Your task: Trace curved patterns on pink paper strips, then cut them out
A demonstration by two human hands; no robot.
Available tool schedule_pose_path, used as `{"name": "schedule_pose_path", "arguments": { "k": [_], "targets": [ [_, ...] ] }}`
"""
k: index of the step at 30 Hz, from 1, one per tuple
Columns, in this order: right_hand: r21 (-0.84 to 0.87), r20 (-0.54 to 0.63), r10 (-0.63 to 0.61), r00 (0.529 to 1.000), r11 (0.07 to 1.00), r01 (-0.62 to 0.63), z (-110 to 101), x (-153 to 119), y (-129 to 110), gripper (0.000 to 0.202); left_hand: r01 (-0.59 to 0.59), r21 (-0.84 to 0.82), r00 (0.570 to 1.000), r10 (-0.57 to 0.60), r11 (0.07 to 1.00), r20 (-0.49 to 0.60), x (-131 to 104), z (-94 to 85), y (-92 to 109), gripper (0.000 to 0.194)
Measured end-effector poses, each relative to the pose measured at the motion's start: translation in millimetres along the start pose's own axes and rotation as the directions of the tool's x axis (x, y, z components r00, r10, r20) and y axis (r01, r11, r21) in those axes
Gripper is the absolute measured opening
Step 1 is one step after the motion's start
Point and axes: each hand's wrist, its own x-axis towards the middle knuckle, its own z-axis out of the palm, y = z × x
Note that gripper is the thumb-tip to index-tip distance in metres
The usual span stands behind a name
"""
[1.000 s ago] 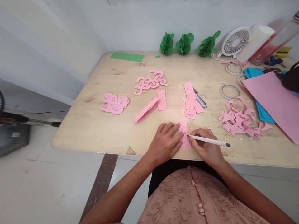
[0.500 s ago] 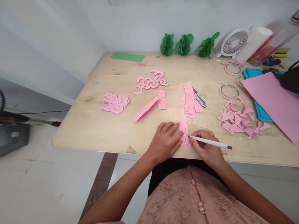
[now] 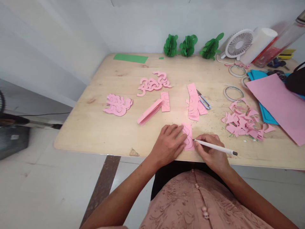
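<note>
pink strip [image 3: 189, 137] partly under left hand [image 3: 168, 143], black object [image 3: 297, 81] cropped right

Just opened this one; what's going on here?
A person's left hand rests on a pink paper strip marked with curved outlines, on a wooden table. The right hand holds a white pen, its tip by the strip's right edge. Pink paper scraps lie farther right.

- Tabletop [image 3: 95, 133]: pale, knotty wood, smooth but for a roughened patch near the front edge.
- Outlined pink strip [image 3: 189, 145]: matt paper.
- Pen [image 3: 215, 147]: smooth white plastic (or so it looks).
- Thread snips [image 3: 202, 100]: metal blades, blue plastic-looking handle.
- Leftmost pleated green figure [image 3: 171, 46]: layered matt paper.
- Desk fan [image 3: 239, 44]: smooth white plastic.
- Blouse [image 3: 176, 203]: cloth with raised embroidery.
- Floor tiles [image 3: 43, 187]: glossy.
</note>
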Motion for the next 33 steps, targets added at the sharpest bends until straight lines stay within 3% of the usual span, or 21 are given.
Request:
{"name": "schedule_pose_path", "arguments": {
  "k": [20,24,27,33],
  "targets": [
    [-0.027,-0.001,-0.028,1.0,0.999,0.027,-1,-6,-1,0.005,-0.001,0.011,1.0,0.001,1.0,-0.003,0,-0.3,1,0.025],
    [-0.002,-0.067,-0.004,0.998,1.0,0.004,-4,-7,-5,0.004,0.0,0.011,1.0,0.0,1.0,-0.003,0,-0.1,1,0.025],
    [0.037,-0.083,-0.063,0.995,0.997,0.067,-5,-8,-8,0.007,-0.001,0.011,1.0,0.001,1.0,0.0,0,0.2,1,0.025],
    [0.035,0.019,-0.255,0.967,0.967,0.254,-4,-11,-6,0.025,-0.001,0.009,1.0,0.001,1.0,0.006,0,0.8,0,0.027]
  ]
}}
